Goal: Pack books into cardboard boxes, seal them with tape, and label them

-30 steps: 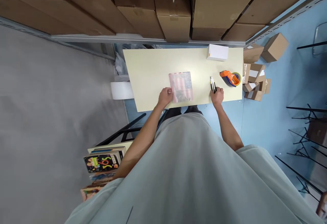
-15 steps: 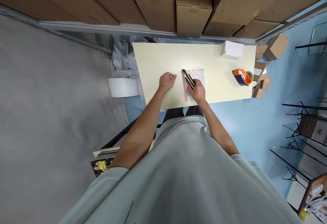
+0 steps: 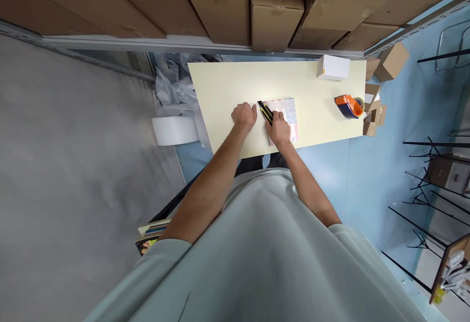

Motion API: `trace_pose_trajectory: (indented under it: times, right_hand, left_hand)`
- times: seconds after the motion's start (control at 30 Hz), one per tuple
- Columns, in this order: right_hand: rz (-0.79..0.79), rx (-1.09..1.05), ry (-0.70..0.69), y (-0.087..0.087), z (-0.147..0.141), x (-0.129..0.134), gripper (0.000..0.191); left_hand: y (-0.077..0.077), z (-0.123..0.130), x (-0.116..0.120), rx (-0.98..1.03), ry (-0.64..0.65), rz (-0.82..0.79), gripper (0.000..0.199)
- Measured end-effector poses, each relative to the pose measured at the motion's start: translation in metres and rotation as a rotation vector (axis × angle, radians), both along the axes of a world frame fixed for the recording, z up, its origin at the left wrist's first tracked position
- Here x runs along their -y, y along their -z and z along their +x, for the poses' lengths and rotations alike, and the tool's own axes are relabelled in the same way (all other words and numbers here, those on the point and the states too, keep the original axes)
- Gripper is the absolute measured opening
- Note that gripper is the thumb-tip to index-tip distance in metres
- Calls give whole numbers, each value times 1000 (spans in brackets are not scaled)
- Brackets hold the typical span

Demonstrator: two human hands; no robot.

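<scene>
My right hand (image 3: 279, 130) grips a black and yellow box cutter (image 3: 266, 112), its front end tilted up and left toward my other hand. Under that hand lies a thin square packet with a pale pink and white pattern (image 3: 289, 109), flat on the cream table (image 3: 220, 84). Just left of the cutter's tip, my left hand (image 3: 244, 115) is closed with its fingers curled under. Whatever those fingers may hold is hidden.
A white box (image 3: 333, 68) stands at the table's back right. An orange and blue tape dispenser (image 3: 348, 106) sits near the right edge. Large cartons (image 3: 277, 26) fill a shelf beyond the table. A white roll (image 3: 175, 130) is at the left.
My left hand has moved slightly right, closer to the cutter, and has turned with its fingers curled under. My right hand has shifted a little left and down with the box cutter.
</scene>
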State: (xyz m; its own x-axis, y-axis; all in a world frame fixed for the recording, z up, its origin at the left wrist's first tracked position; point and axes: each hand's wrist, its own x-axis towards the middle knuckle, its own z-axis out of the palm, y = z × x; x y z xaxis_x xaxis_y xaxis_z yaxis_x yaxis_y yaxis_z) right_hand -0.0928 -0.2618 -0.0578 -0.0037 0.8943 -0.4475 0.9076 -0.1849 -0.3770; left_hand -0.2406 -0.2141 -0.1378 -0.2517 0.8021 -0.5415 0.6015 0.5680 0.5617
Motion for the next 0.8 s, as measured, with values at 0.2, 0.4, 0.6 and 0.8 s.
trace_pose_trajectory:
  times: [0.2,0.4,0.6,0.8]
  right_hand:
    - [-108,182,-104,-31,-10,0,33]
    - [-156,260,-159,-50,-13,4,37]
    - [-177,278,-166,-53,-13,9,37]
    - [-167,255,-151,-55,-12,15,36]
  left_hand:
    - [-25,2,-7,-209,204,-161,56]
    - [-45,4,-8,-261,283,-199,61]
    - [-40,6,-4,-278,260,-161,60]
    - [-27,6,-4,-266,226,-141,60]
